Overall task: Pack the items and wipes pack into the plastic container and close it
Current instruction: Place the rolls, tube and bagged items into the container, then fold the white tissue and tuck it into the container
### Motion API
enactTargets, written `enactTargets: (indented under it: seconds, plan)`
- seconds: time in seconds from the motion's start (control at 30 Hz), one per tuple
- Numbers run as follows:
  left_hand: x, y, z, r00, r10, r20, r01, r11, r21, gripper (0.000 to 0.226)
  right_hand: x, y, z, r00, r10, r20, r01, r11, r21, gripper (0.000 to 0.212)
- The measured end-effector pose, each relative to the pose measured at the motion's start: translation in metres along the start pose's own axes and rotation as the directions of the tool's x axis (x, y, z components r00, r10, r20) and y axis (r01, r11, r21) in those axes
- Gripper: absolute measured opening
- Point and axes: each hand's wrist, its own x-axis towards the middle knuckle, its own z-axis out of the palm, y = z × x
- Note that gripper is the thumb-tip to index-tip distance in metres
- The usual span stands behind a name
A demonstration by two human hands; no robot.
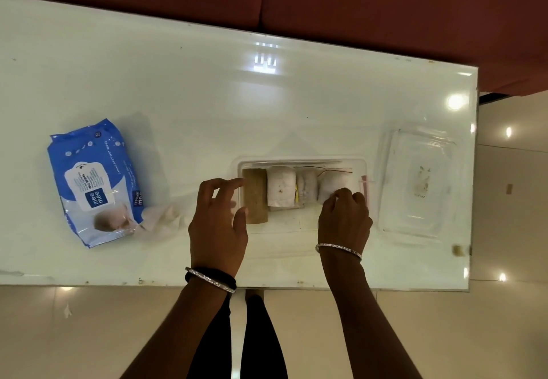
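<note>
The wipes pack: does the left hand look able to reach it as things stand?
Probably yes. The wipes pack lies on the table, left of the container, with nothing on it. The left hand is open at the container's left end; only a crumpled tissue lies between them.

Counter (178,97) glossy, smooth, glass-like white; container (284,224) between the grips thin clear plastic, lid (415,177) right of right grip (344,218) likewise clear plastic, smudged; wipes pack (95,183) well left of left grip (216,224) shiny plastic film; matt brown paper roll (255,194) at left grip; soft white cloth bundle (335,181) under right grip.
</note>
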Motion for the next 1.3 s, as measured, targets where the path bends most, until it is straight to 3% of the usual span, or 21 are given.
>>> enactTargets:
  seconds: [0.2, 0.37, 0.5, 0.63, 0.73, 0.87, 0.93, 1.07, 1.23, 1.3]
  plan:
    - [0.0, -0.002, -0.001, 1.0, 0.025, -0.005, -0.026, 0.999, -0.041, 0.043, -0.012, -0.002, 0.015, 0.996, -0.085, 0.03, 0.082, 0.994, 0.078, 0.054]
    - [-0.002, -0.004, -0.004, 0.997, 0.079, -0.006, -0.079, 0.992, -0.096, 0.044, -0.017, -0.005, 0.016, 0.996, -0.08, 0.036, 0.078, 0.994, 0.071, 0.063]
    - [-0.005, -0.017, -0.015, 0.995, 0.094, -0.032, -0.099, 0.977, -0.189, 0.033, -0.031, -0.013, 0.007, 0.984, -0.128, -0.122, 0.147, 0.976, 0.163, 0.047]
    - [-0.007, -0.048, -0.037, 0.992, -0.021, -0.121, -0.004, 0.98, -0.201, 0.025, -0.058, -0.035, 0.0, 0.847, -0.376, -0.376, 0.485, 0.835, 0.259, 0.017]
    - [-0.007, -0.075, -0.054, 0.975, -0.101, -0.198, 0.085, 0.992, -0.09, 0.02, -0.081, -0.052, 0.003, 0.766, -0.479, -0.429, 0.621, 0.722, 0.303, 0.013]
    - [-0.01, -0.106, -0.077, 0.939, -0.125, -0.319, 0.136, 0.991, 0.014, 0.022, -0.117, -0.074, 0.013, 0.739, -0.498, -0.453, 0.668, 0.628, 0.399, 0.011]
    - [-0.01, -0.119, -0.085, 0.935, -0.135, -0.329, 0.156, 0.987, 0.04, 0.022, -0.134, -0.082, 0.019, 0.739, -0.518, -0.431, 0.673, 0.598, 0.435, 0.011]
    - [0.002, -0.133, -0.094, 0.979, -0.118, -0.165, 0.129, 0.99, 0.055, 0.024, -0.16, -0.095, 0.033, 0.73, -0.62, -0.288, 0.672, 0.573, 0.47, 0.015]
    - [0.026, -0.138, -0.093, 0.992, -0.071, 0.1, 0.049, 0.978, 0.202, 0.036, -0.168, -0.109, 0.05, 0.762, -0.642, 0.083, 0.549, 0.708, 0.444, 0.028]
    - [0.033, -0.141, -0.089, 0.972, -0.098, 0.215, 0.035, 0.96, 0.276, 0.044, -0.164, -0.114, 0.055, 0.772, -0.621, 0.135, 0.516, 0.737, 0.437, 0.036]
